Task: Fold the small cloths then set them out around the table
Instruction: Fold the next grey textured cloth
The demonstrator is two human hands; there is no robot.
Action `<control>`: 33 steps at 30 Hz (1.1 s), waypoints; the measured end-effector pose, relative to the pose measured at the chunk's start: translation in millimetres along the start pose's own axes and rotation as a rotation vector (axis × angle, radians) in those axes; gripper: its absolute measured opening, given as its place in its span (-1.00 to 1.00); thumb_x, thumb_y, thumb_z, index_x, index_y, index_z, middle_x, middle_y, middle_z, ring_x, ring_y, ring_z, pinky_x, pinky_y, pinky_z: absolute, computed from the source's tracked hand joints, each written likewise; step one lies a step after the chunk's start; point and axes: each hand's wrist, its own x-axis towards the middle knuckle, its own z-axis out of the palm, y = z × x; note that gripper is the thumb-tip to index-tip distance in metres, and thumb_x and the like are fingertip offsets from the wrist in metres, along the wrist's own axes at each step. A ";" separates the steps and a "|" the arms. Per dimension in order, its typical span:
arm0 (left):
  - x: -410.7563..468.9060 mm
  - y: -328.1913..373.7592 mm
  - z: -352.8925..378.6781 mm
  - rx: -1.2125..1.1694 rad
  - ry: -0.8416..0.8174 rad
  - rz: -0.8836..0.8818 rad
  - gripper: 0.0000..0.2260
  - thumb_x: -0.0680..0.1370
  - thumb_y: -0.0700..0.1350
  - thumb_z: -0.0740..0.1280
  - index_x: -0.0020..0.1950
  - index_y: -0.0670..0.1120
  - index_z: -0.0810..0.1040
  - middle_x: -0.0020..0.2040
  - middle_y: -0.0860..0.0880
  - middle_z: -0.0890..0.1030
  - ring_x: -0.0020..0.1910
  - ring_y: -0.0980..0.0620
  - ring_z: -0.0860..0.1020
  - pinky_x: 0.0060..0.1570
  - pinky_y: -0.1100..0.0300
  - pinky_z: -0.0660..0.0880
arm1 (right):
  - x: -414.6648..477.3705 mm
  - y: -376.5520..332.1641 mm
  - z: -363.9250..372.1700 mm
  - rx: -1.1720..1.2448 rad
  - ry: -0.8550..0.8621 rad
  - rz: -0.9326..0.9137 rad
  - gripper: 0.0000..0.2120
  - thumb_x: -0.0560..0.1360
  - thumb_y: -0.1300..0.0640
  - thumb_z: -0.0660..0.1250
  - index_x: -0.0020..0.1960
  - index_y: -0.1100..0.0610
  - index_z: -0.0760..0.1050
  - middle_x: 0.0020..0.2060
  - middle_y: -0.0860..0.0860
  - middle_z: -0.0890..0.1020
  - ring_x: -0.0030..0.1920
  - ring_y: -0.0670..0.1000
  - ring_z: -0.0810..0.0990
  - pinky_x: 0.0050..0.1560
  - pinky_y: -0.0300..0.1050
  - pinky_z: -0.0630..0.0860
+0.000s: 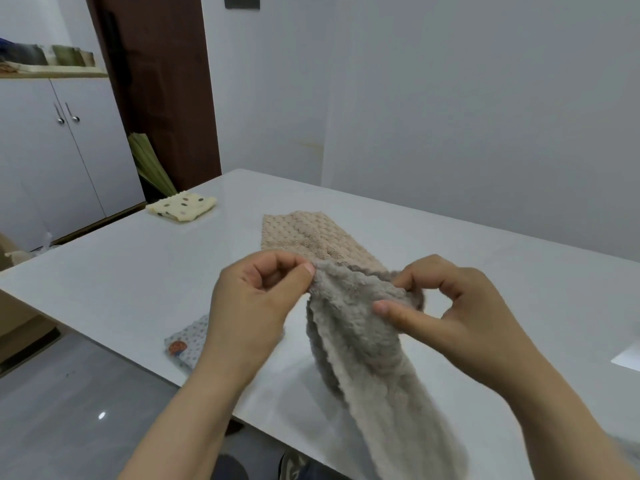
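A fluffy grey cloth [363, 358] hangs bunched above the white table [138, 271], held up by its top edge. My left hand [256, 299] pinches one upper corner between thumb and fingers. My right hand [460, 306] pinches the other upper corner. Behind it a beige textured cloth [304, 237] lies flat on the table. A folded cream cloth with dots [181, 206] rests at the far left corner. A folded light-blue patterned cloth [187, 344] lies near the left edge, partly hidden by my left forearm.
White cabinets [52, 150] stand at the left beyond the table, with a shelf of fabrics above. A dark wooden door frame [156, 81] is behind. A white object [628, 358] shows at the right table edge. Grey floor lies below left.
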 end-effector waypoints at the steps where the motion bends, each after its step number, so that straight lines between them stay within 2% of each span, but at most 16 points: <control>1: 4.5 2.8 -1.2 0.004 0.009 0.013 -0.94 0.42 -0.15 0.43 -0.25 -0.08 0.67 -0.32 -0.07 0.65 -0.27 0.01 0.59 -0.02 -0.09 0.59 | 3.7 0.0 -5.7 -0.064 -0.026 -0.046 -0.77 0.28 -0.26 0.42 -0.32 -0.12 0.53 -0.26 -0.15 0.57 -0.11 -0.07 0.55 -0.14 -0.31 0.41; 4: 15.9 9.2 -4.4 0.029 0.039 0.052 -0.90 0.38 -0.07 0.39 -0.23 -0.08 0.66 -0.29 -0.14 0.64 -0.26 -0.01 0.56 0.01 -0.15 0.57 | 12.3 -3.1 -21.1 -0.165 -0.082 -0.121 -0.72 0.31 -0.25 0.39 -0.32 -0.05 0.54 -0.26 -0.13 0.57 -0.06 -0.05 0.54 -0.10 -0.29 0.41; 7: 24.4 15.2 -6.9 0.038 0.062 0.076 -0.93 0.45 -0.17 0.43 -0.24 -0.08 0.66 -0.33 -0.06 0.63 -0.28 0.04 0.55 0.03 -0.14 0.57 | 16.7 -7.6 -32.7 -0.227 -0.100 -0.142 -0.81 0.35 -0.16 0.42 -0.31 -0.07 0.54 -0.24 -0.18 0.56 -0.04 -0.11 0.52 -0.13 -0.36 0.38; 10: 29.9 19.3 -8.0 0.038 0.091 0.084 -0.89 0.49 -0.23 0.38 -0.22 -0.09 0.65 -0.32 -0.03 0.63 -0.28 0.08 0.55 0.04 -0.09 0.57 | 20.6 -11.6 -40.3 -0.339 -0.076 -0.203 -0.88 0.41 -0.09 0.37 -0.21 -0.06 0.58 -0.25 -0.17 0.58 -0.05 -0.12 0.53 -0.16 -0.36 0.38; 14: 36.2 24.9 -7.8 0.020 0.104 0.096 -0.90 0.49 -0.22 0.37 -0.21 -0.10 0.65 -0.31 -0.03 0.63 -0.27 0.08 0.56 0.04 -0.07 0.56 | 29.9 -19.9 -50.6 -0.349 0.016 -0.260 -0.96 0.48 0.07 0.39 -0.12 -0.07 0.61 -0.24 -0.18 0.61 -0.12 -0.11 0.58 -0.19 -0.26 0.45; 19: 45.0 39.5 -5.1 -0.050 0.117 0.124 -0.86 0.50 -0.24 0.35 -0.23 -0.10 0.64 -0.34 0.00 0.62 -0.29 0.10 0.56 0.02 0.04 0.60 | 46.0 -42.3 -65.8 -0.162 0.079 -0.278 -0.88 0.43 0.16 0.45 -0.07 -0.04 0.64 -0.20 -0.13 0.66 -0.05 -0.09 0.65 0.09 -0.26 0.54; 23: 49.9 51.6 -4.7 -0.106 0.125 0.154 -0.89 0.52 -0.23 0.33 -0.18 -0.13 0.63 -0.31 -0.02 0.63 -0.27 0.11 0.57 0.00 0.14 0.61 | 52.8 -56.0 -73.2 -0.034 0.090 -0.241 -0.78 0.40 0.22 0.49 -0.08 -0.08 0.65 -0.15 -0.11 0.68 -0.08 -0.09 0.66 -0.01 -0.30 0.56; 27: 49.4 57.6 -4.8 -0.132 0.131 0.172 -0.89 0.53 -0.23 0.32 -0.16 -0.14 0.62 -0.30 -0.03 0.62 -0.26 0.09 0.56 0.00 0.12 0.61 | 52.4 -59.6 -71.1 0.025 0.124 -0.215 -0.69 0.37 0.31 0.49 -0.03 -0.07 0.65 -0.21 -0.08 0.64 -0.17 -0.06 0.63 -0.05 -0.18 0.57; 29: 47.6 58.0 -5.1 -0.135 0.131 0.182 -0.89 0.53 -0.22 0.32 -0.17 -0.12 0.62 -0.29 -0.04 0.61 -0.25 0.08 0.55 0.00 0.11 0.59 | 49.5 -58.9 -68.0 0.068 0.131 -0.197 -0.61 0.36 0.34 0.49 0.03 -0.08 0.62 -0.18 -0.07 0.58 -0.20 -0.04 0.60 -0.03 -0.13 0.58; 31: 45.7 57.7 -5.7 -0.126 0.129 0.195 -0.88 0.53 -0.22 0.32 -0.17 -0.11 0.61 -0.28 -0.06 0.59 -0.25 0.06 0.53 -0.02 0.09 0.56 | 46.9 -57.8 -66.3 0.130 0.127 -0.140 -0.53 0.34 0.36 0.50 0.09 -0.10 0.59 -0.10 -0.07 0.59 -0.24 -0.05 0.60 -0.04 -0.14 0.61; 33: 44.4 57.1 -5.8 -0.105 0.126 0.215 -0.89 0.53 -0.21 0.33 -0.17 -0.10 0.61 -0.28 -0.06 0.58 -0.26 0.07 0.51 -0.05 0.10 0.55 | 45.4 -56.3 -66.9 0.189 0.096 -0.061 -0.51 0.31 0.38 0.51 0.11 -0.07 0.58 -0.10 -0.01 0.65 -0.28 -0.07 0.60 -0.09 -0.20 0.62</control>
